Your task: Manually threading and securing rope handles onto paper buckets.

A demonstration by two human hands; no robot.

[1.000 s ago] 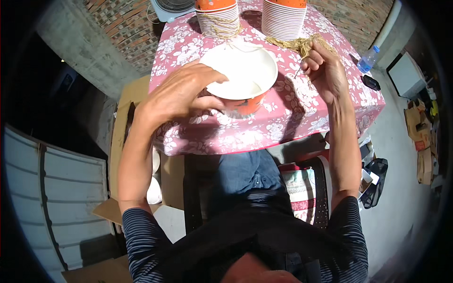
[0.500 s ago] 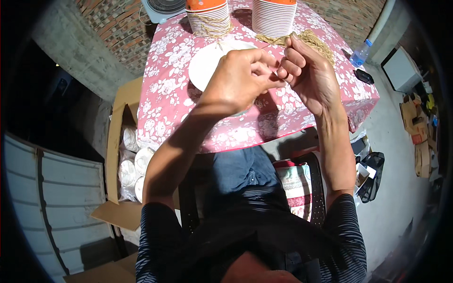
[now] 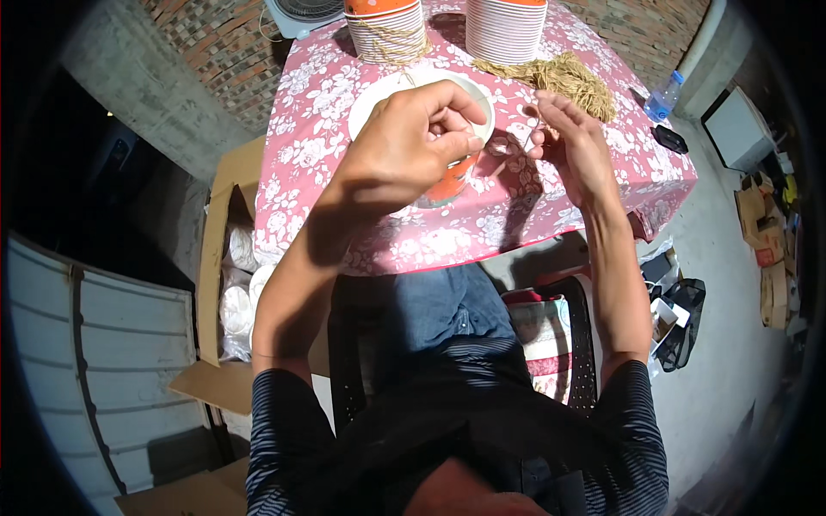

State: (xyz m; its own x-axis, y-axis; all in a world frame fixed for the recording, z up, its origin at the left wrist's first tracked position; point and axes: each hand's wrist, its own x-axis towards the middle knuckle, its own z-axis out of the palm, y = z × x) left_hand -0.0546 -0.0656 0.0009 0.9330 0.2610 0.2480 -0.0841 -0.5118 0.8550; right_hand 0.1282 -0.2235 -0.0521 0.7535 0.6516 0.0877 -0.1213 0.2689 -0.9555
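Observation:
Above the near rim of a white-lined orange bucket [image 3: 363, 96], my left hand [image 3: 400, 142] is closed in a pinch. What lies between its fingertips, if anything, is too small to make out. The bucket's orange side [image 3: 453, 182] shows below the hand; much of its opening is covered by the hand. To the right, my right hand [image 3: 581, 155] is held up with thumb and fingers closed on a thin piece of twine [image 3: 531, 138]. A short bit of twine [image 3: 408, 77] shows at the bucket's far rim.
Stacks of nested orange buckets with white rims [image 3: 385, 39] [image 3: 506, 33] stand at the back, beside a bundle of straw-coloured twine [image 3: 568, 84]. A bottle [image 3: 662, 96] and a black object [image 3: 669, 139] lie near the right edge of the flowered tablecloth [image 3: 301, 159]. An open carton [image 3: 211, 284] stands left.
My hands have moved apart, the right one lower and the left slightly left. The twine end that stood up above the right hand now hangs by its fingers. More of the bucket shows.

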